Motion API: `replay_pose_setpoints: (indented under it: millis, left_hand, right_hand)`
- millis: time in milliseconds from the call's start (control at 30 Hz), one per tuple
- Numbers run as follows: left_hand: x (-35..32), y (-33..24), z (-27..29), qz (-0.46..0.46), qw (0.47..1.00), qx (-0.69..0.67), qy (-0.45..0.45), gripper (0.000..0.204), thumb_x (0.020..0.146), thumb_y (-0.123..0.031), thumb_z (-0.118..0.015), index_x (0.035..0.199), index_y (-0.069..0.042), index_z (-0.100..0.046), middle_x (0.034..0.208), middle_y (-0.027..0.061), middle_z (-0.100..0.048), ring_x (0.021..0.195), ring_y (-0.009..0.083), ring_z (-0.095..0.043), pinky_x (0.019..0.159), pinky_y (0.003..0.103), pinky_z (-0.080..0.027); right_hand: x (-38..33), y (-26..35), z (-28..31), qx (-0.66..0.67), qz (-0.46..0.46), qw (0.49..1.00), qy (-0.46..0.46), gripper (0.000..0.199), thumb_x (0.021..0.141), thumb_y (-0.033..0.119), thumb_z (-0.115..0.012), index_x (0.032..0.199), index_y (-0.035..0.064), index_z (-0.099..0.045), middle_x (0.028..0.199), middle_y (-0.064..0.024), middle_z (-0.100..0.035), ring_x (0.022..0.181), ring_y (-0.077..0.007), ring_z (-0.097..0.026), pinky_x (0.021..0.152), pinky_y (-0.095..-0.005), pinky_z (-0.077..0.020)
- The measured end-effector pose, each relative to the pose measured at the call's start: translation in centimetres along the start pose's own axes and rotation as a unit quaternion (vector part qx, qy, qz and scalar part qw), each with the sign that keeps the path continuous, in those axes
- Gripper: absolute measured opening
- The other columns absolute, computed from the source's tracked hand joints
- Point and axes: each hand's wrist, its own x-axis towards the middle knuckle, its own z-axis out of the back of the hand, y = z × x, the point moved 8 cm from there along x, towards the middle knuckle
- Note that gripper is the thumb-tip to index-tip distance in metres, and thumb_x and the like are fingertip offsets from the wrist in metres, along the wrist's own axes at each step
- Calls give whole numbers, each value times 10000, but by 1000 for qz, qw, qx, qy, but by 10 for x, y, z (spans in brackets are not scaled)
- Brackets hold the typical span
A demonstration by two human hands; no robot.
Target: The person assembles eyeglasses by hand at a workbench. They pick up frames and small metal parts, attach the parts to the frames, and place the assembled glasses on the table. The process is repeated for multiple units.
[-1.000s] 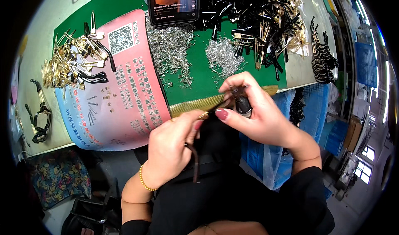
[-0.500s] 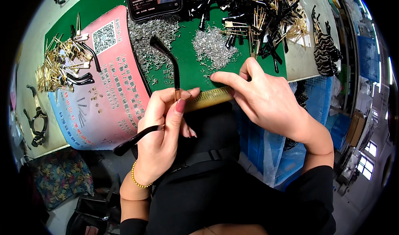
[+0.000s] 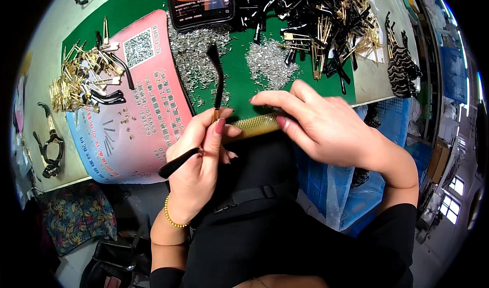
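Observation:
My left hand (image 3: 196, 150) is closed, its thumb and fingers pinching a black-tipped eyeglass temple (image 3: 219, 81) that stands upward. A second black temple tip (image 3: 178, 163) sticks out below the thumb; whether the two are joined is hidden. My right hand (image 3: 326, 125) is curled at the other end of a gold, mesh-patterned strip (image 3: 252, 126) that runs between both hands by the table edge. Its thumb rests near the strip's end. Something dark shows between index finger and thumb, too covered to name.
Small silvery screws lie in two piles, a larger pile (image 3: 201, 58) and a smaller one (image 3: 272, 63). Black and gold temples (image 3: 326, 28) are heaped at the back right, gold ones (image 3: 84, 79) at the left. A phone (image 3: 201, 7) stands behind; a printed mat (image 3: 137, 104) covers the left.
The table and its contents have shifted slightly rightward in view. My right index finger has lifted from the strip, and thumb and index finger are further apart. My left hand keeps its hold.

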Motion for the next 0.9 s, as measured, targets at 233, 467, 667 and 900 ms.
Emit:
replay_pose_setpoints:
  millis: [233,467,667,900]
  left_hand:
    - [-1,-3,2,-7,1000,2,-14,245,1068,-99,-508,1242,40,-610,905,77,-738,634,61,-636,577,203,-528]
    - [-4,-16,-4,-179,954,237,-46,270,1056,-97,-538,1287,22,-609,876,56,-721,643,69,-640,576,222,-534]
    - [-13,-30,-14,-331,862,376,-76,310,893,52,-673,1199,76,-630,848,159,-694,664,281,-672,586,364,-522]
    - [-8,-29,21,-177,948,224,-139,240,1097,-145,-445,1231,-27,-605,774,45,-675,531,52,-536,505,194,-417]
  right_hand:
    - [11,26,-16,493,-216,821,191,482,1050,150,-474,1506,141,-316,883,-29,-531,593,-90,-618,515,-241,-532]
    - [10,24,-17,505,-234,808,195,485,1052,170,-486,1497,122,-300,871,-23,-522,574,-88,-600,482,-235,-489]
    - [-6,22,-24,635,-238,706,206,470,1056,221,-531,1392,45,-255,998,-73,-570,525,-90,-533,407,-236,-380]
    - [1,16,41,2,1,996,-94,348,973,244,-609,1213,13,-508,951,-182,-604,672,-359,-662,560,-448,-537]
